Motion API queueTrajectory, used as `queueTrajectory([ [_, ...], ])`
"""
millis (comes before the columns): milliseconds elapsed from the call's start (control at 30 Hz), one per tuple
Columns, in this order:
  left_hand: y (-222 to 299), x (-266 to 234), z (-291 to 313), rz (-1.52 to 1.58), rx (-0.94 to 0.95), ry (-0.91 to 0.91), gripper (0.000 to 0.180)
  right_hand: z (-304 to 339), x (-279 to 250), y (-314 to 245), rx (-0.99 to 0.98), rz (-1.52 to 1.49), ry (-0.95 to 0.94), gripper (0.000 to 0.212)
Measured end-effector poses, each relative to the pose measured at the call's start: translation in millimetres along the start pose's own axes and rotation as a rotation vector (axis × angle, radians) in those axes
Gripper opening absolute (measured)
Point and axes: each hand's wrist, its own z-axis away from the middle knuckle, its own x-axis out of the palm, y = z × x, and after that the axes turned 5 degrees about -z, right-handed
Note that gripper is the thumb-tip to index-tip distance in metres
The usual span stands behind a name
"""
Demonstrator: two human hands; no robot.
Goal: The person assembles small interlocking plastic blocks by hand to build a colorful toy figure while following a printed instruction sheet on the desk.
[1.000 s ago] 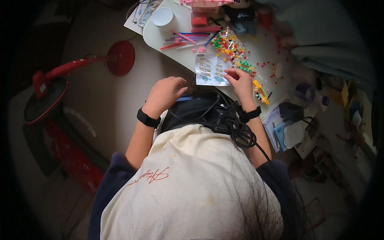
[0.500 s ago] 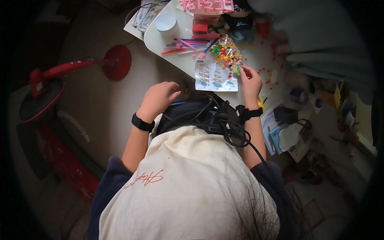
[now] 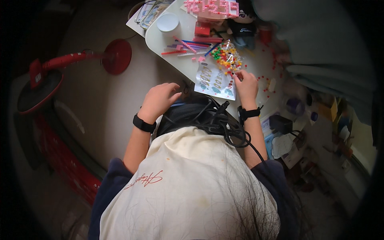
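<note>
At the right edge of a printed instruction sheet [image 3: 203, 90], my right hand [image 3: 247, 86] has its fingertips pinched together. What they hold, if anything, is too small to make out. Just beyond the fingertips lies a pile of small red, yellow, green, orange and white pieces [image 3: 224, 56], partly under a clear, shiny plastic bag. My left hand [image 3: 160, 100] hovers off the table's near edge, over my lap. Its fingers are slightly curled and apart, with nothing in them.
Coloured strips [image 3: 190, 47], a red box [image 3: 202, 29], a white round container [image 3: 167, 23], a pink brick build [image 3: 212, 8] and a doll [image 3: 241, 30] stand on the white table [image 3: 160, 40]. Red pieces are scattered right of my hand. Black cables [image 3: 236, 134] cross my lap.
My right hand has shifted slightly left over the sheet's edge, and the sheet has turned a little. A green and yellow piece near its fingertips no longer shows. The left hand barely moves.
</note>
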Motion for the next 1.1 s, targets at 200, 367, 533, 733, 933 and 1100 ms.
queueTrajectory([
  [200,-2.7,3.1,-0.8,-0.005,-0.013,-0.019,0.025,2.8,-1.8,-2.8,0.007,0.056,0.01,0.011],
  [367,-4.0,0.0,-0.5,-0.012,-0.002,-0.007,0.025,3.3,2.0,-5.2,-0.096,0.123,0.049,0.009],
  [533,-8.5,-1.5,-0.1,-0.017,0.0,-0.011,0.025,4.8,7.7,-6.4,-0.067,0.197,0.055,0.009],
  [733,-10.8,-2.5,-1.5,-0.014,0.019,0.007,0.025,2.5,11.8,-1.2,-0.058,0.29,0.067,0.009],
  [933,8.6,-19.9,-6.4,0.137,0.087,0.06,0.02,0.0,-20.5,-32.9,0.211,-0.363,-0.067,0.016],
  [1100,39.8,-41.4,-8.2,0.185,0.311,0.13,0.023,8.6,-69.5,-76.9,0.275,-0.936,-0.349,0.016],
])
